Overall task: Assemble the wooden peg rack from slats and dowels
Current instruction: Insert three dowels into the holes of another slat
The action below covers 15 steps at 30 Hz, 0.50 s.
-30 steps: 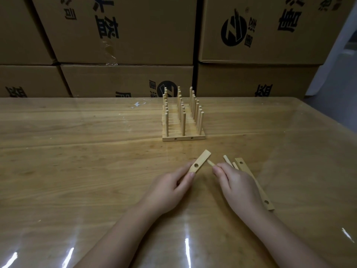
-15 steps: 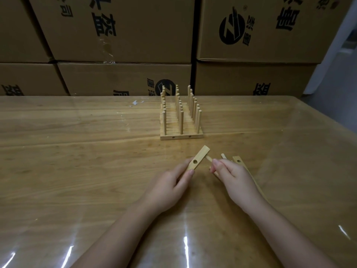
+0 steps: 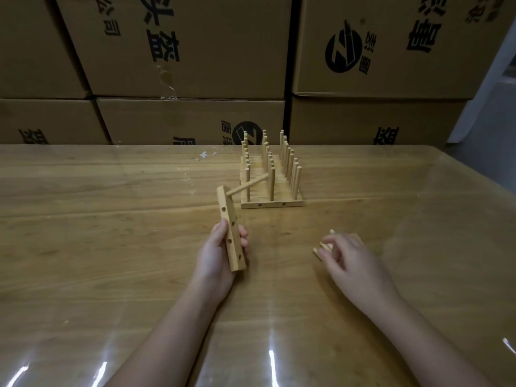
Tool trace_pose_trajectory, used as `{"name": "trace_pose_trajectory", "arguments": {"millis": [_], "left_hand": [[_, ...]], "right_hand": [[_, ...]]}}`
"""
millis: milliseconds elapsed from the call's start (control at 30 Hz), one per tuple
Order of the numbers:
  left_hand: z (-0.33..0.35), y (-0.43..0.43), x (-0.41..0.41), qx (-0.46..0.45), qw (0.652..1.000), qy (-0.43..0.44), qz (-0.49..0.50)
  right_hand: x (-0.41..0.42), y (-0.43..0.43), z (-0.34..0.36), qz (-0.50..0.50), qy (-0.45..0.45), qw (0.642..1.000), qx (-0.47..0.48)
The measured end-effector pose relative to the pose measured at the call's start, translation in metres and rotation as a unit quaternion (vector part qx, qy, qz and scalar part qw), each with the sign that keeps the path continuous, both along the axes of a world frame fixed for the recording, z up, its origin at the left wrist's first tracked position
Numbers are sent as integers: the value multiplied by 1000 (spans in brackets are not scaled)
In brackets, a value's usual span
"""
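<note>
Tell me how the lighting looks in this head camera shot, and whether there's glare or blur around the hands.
Head view: dim overall, the cardboard boxes murky. Head view: white glare streaks on the glossy table near the bottom edge. Head view: left hand and slat sharp, right hand slightly soft over the loose pieces. Head view: wide angle tilts the box edges.

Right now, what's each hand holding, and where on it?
Left hand grips the slat by its near half. Right hand is over the loose dowels; hold unclear.
</note>
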<state>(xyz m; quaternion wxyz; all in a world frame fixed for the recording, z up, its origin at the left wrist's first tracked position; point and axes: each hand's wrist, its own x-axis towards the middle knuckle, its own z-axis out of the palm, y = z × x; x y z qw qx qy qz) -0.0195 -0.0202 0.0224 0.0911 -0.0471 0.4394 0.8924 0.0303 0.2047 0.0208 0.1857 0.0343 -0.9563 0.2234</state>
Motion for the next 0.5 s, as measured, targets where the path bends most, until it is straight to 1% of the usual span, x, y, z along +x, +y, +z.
{"name": "trace_pose_trajectory", "arguments": {"millis": [33, 67, 133, 267, 367, 433, 500], "left_hand": [[0, -1, -1, 19, 1000, -3, 7], [-1, -1, -2, 34, 999, -3, 13], [0, 0, -3, 44, 999, 9, 11], [-1, -1, -3, 48, 998, 26, -17], [-1, -2, -4, 61, 998, 14, -23], [-2, -4, -5, 82, 996, 0, -24], [-3, -4, -7, 103, 994, -11, -24]], "right_hand": [[0, -2, -3, 0, -29, 998, 61], [1, -3, -4, 3, -51, 994, 101], [0, -4, -3, 9, -69, 990, 121], [-1, -7, -1, 6, -70, 992, 103], [2, -9, -1, 24, -55, 994, 92], [4, -9, 2, 46, -17, 997, 62], [6, -7, 7, 47, 52, 998, 2]]}}
